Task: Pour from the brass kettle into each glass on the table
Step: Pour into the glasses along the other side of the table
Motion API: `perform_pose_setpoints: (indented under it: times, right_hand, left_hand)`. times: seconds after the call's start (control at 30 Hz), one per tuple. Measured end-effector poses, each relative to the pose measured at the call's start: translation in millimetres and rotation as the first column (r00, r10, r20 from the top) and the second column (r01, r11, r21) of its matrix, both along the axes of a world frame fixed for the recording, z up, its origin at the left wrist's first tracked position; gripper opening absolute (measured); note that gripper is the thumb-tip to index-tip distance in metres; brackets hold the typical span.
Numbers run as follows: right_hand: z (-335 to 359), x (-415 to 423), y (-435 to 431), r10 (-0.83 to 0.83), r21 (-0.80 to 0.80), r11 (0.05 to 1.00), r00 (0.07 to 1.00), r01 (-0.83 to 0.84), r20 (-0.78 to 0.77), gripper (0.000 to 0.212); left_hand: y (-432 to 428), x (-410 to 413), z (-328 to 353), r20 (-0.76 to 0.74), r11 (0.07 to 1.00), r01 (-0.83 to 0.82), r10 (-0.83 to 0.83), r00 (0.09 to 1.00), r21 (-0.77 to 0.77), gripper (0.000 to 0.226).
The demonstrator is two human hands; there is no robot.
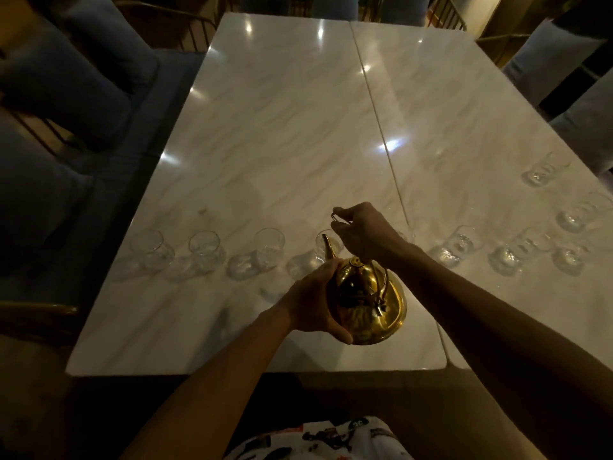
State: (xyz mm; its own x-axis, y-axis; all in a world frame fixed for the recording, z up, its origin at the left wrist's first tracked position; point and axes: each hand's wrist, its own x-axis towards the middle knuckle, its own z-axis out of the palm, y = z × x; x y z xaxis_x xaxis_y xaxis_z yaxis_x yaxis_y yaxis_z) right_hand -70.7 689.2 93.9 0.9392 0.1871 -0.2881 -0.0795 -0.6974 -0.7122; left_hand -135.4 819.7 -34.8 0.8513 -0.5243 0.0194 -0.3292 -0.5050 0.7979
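The brass kettle (368, 303) hangs tilted forward above the white marble table (265, 127), its spout over a clear glass (326, 244). My right hand (365, 234) grips the wire handle at its top. My left hand (315, 300) cups the kettle's left side and bottom. Several clear glasses stand in a row across the table; three are to the left: glass (149, 250), glass (205, 252), glass (267, 249). More glasses sit to the right, such as glass (461, 244) and glass (517, 250).
Further glasses (544, 171) curve along the table's right edge. A seam (374, 101) splits the two tabletops. Blue cushioned chairs (66, 81) line the left side, pale chairs (564, 61) the right. The near table edge lies just in front of me.
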Motion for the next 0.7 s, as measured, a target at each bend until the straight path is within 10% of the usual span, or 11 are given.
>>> perform_pose_setpoints:
  times: [0.7]
  right_hand:
    - [4,-18,66,0.153,-0.013,0.988,0.988,-0.152,0.036,0.040]
  left_hand:
    - [59,-34,5,-0.035,0.995,-0.083,0.082,0.996,-0.051,0.119]
